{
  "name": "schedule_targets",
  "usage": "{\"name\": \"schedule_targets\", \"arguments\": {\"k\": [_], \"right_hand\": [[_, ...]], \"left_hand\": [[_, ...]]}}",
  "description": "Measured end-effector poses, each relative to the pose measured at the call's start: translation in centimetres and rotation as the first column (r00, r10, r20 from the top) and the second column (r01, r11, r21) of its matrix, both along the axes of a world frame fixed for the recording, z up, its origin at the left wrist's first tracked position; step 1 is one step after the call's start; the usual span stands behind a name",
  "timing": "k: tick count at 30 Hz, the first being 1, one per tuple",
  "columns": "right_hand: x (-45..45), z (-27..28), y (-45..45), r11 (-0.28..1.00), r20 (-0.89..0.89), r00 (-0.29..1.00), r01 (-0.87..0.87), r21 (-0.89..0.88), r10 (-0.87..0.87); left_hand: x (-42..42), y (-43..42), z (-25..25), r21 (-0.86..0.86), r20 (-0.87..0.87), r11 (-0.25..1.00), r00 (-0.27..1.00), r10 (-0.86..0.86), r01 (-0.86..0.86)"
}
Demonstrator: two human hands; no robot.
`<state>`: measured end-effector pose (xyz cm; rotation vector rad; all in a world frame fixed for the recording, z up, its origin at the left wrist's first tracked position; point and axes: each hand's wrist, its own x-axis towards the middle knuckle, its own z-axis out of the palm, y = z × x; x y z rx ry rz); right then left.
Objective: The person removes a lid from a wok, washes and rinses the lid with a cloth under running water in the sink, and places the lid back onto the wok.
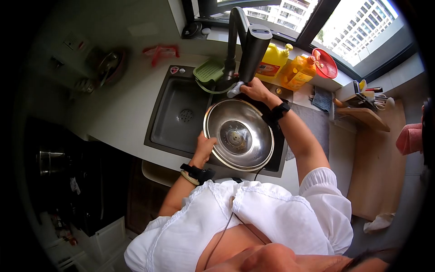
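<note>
A wide round metal basin is tilted over the right part of the dark double sink. My left hand grips its left rim, fingers wrapped round the edge. Beyond the basin's far rim, my right hand is closed on a small grey-white cloth, close to the base of the black faucet. The lower part of the faucet is partly hidden behind that hand and the cloth. The inside of the basin looks shiny, with a round pattern at its bottom.
Behind the sink stand a green draining basket, a yellow bottle, an orange bottle and a red colander. To the right are a grey mat, a knife holder and a wooden board. A red bag lies at the back left.
</note>
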<state>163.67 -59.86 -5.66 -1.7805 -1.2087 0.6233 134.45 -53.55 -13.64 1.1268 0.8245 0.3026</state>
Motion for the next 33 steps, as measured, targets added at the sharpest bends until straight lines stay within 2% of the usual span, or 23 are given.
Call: {"name": "schedule_targets", "arguments": {"k": [1, 3, 8, 10, 12, 13, 14, 15, 16, 19, 22, 25, 26, 28, 29, 30, 31, 32, 33], "right_hand": [[-0.8, 1.0, 0.2, 0.999, -0.054, 0.998, -0.014, -0.049, 0.011], [-0.5, -0.7, 0.2, 0.995, 0.008, 1.0, -0.02, -0.093, 0.021], [-2.1, -0.4, -2.3, 0.997, 0.211, 0.977, -0.012, -0.08, 0.029], [-1.4, -2.9, -4.5, 0.996, 0.22, 0.974, 0.06, -0.064, -0.045], [-2.0, -4.5, -7.5, 0.947, 0.186, 0.953, 0.27, -0.175, -0.237], [-2.3, -4.6, -8.7, 0.88, 0.036, 0.954, 0.289, -0.377, -0.297], [-2.5, -6.3, -10.3, 0.868, -0.138, 0.936, 0.234, -0.438, -0.323], [-3.4, -7.3, -11.3, 0.846, -0.355, 0.836, 0.217, -0.487, -0.419], [-4.2, -8.1, -12.0, 0.829, -0.542, 0.677, 0.186, -0.528, -0.498], [-6.5, -10.0, -11.4, 0.848, -0.776, 0.345, 0.27, -0.456, -0.527], [-5.7, -10.9, -7.8, 0.848, -0.864, 0.222, 0.409, -0.338, -0.452], [-5.7, -11.7, -3.9, 0.906, -0.888, 0.356, 0.4, -0.137, -0.291], [-6.5, -12.0, -3.5, 0.948, -0.88, 0.418, 0.303, -0.101, -0.227], [-9.6, -11.0, -3.8, 0.994, -0.848, 0.523, 0.098, -0.036, -0.083], [-11.2, -10.8, -4.2, 0.997, -0.709, 0.704, 0.078, 0.018, -0.043], [-12.5, -10.7, -4.6, 0.997, -0.53, 0.848, 0.047, 0.067, -0.004], [-13.1, -10.6, -4.8, 0.995, -0.535, 0.844, 0.016, 0.102, 0.041], [-13.0, -10.5, -4.6, 0.998, -0.681, 0.732, 0.048, 0.046, -0.004], [-12.9, -9.8, -4.5, 0.997, -0.802, 0.594, 0.07, -0.016, -0.055]], "left_hand": [[0.2, -0.1, -0.3, -0.032, -0.015, 0.999, 1.0, -0.007, 0.007], [0.5, -0.1, -2.1, 0.002, -0.018, 1.0, 1.0, -0.025, 0.025], [2.1, 0.0, -6.4, 0.041, -0.045, 0.995, 0.995, -0.092, 0.094], [3.0, -0.2, -5.9, 0.058, -0.045, 0.991, 0.992, -0.114, 0.117], [4.0, -0.3, -5.7, 0.065, -0.05, 0.987, 0.989, -0.142, 0.145], [4.5, -0.3, -5.6, 0.037, -0.096, 0.983, 0.98, -0.176, 0.181], [5.1, -0.4, -5.5, 0.045, -0.083, 0.979, 0.977, -0.195, 0.199], [5.7, -0.6, -4.8, 0.054, -0.069, 0.975, 0.975, -0.212, 0.216], [6.4, -0.7, -4.3, 0.065, -0.054, 0.971, 0.972, -0.227, 0.231], [8.2, -0.8, -4.2, 0.119, -0.095, 0.941, 0.947, -0.307, 0.317], [8.8, -0.9, -3.0, 0.178, -0.131, 0.912, 0.928, -0.349, 0.369], [9.0, -0.2, -3.4, 0.208, -0.152, 0.894, 0.916, -0.372, 0.397], [9.0, 0.1, -3.9, 0.21, -0.154, 0.891, 0.913, -0.377, 0.403], [9.1, 0.9, -5.1, 0.093, -0.1, 0.928, 0.931, -0.351, 0.36], [9.0, 1.1, -5.5, 0.029, -0.075, 0.94, 0.938, -0.337, 0.34], [8.9, 1.2, -5.7, 0.058, -0.085, 0.936, 0.936, -0.341, 0.347], [8.6, 1.4, -5.9, 0.09, -0.097, 0.932, 0.934, -0.344, 0.352], [8.2, 1.4, -6.1, 0.119, -0.112, 0.926, 0.931, -0.346, 0.359], [8.1, 1.4, -5.8, 0.22, -0.119, 0.888, 0.914, -0.388, 0.405]]}}
